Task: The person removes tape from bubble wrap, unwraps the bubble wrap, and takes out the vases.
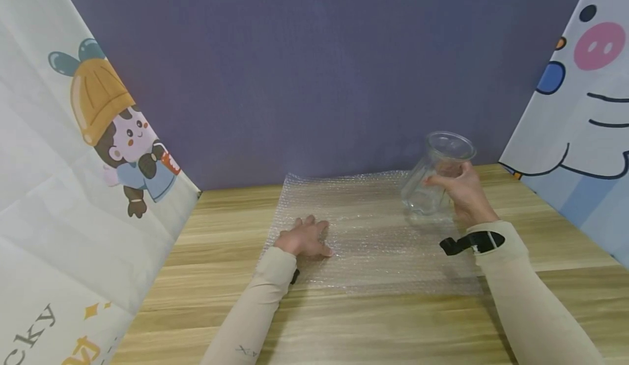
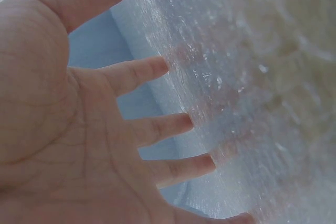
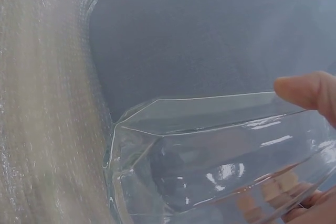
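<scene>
A sheet of clear bubble wrap (image 1: 378,245) lies flat across the middle of the wooden table. My left hand (image 1: 304,238) rests on its left part with the fingers spread; in the left wrist view the straight fingertips (image 2: 184,121) touch the wrap. At the right, my right hand (image 1: 464,190) grips a clear glass vase (image 1: 420,187) round its upper side, thumb on one face and fingers behind the glass. The vase is faceted, with a round rim, and leans slightly. Its base (image 3: 118,166) is close to the wrap; whether they touch I cannot tell.
A purple-blue panel (image 1: 314,81) stands along the table's back edge. Printed white sheets flank the table at left (image 1: 59,190) and right (image 1: 589,136). Bare wood (image 1: 206,277) shows around the wrap. A black strap (image 1: 484,241) sits on the right wrist.
</scene>
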A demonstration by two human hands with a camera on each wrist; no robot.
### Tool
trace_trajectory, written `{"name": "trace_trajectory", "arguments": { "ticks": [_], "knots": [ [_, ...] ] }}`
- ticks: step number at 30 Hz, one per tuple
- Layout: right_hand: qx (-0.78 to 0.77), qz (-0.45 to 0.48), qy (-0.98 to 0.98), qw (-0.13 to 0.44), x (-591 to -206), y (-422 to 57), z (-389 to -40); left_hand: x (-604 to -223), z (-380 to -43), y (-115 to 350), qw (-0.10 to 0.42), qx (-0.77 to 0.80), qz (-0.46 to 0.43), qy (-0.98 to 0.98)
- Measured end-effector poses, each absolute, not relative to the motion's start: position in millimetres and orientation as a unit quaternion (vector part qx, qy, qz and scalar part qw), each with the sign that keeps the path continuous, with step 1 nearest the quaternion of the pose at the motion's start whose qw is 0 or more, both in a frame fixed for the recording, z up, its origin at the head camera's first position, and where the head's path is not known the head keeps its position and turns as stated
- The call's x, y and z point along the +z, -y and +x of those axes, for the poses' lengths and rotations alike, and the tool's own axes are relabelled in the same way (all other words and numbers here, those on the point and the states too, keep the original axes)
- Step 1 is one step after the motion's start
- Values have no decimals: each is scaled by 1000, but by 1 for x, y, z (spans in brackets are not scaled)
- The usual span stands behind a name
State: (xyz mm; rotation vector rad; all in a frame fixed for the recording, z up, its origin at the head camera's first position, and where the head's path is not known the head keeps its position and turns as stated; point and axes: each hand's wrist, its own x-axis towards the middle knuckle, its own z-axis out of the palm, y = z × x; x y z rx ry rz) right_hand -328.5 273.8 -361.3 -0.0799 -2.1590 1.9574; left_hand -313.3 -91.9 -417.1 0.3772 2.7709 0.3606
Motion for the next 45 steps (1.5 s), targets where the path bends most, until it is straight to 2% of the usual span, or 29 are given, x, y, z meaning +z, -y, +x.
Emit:
{"name": "trace_trajectory", "arguments": {
  "ticks": [11, 45],
  "knots": [
    [677, -35, 726, 114, -359, -278, -329, -418, -314, 92, 160, 122, 133, -971],
    [748, -19, 643, 165, -354, -292, -328, -417, -313, 94, 161, 126, 137, -969]
  ]
}}
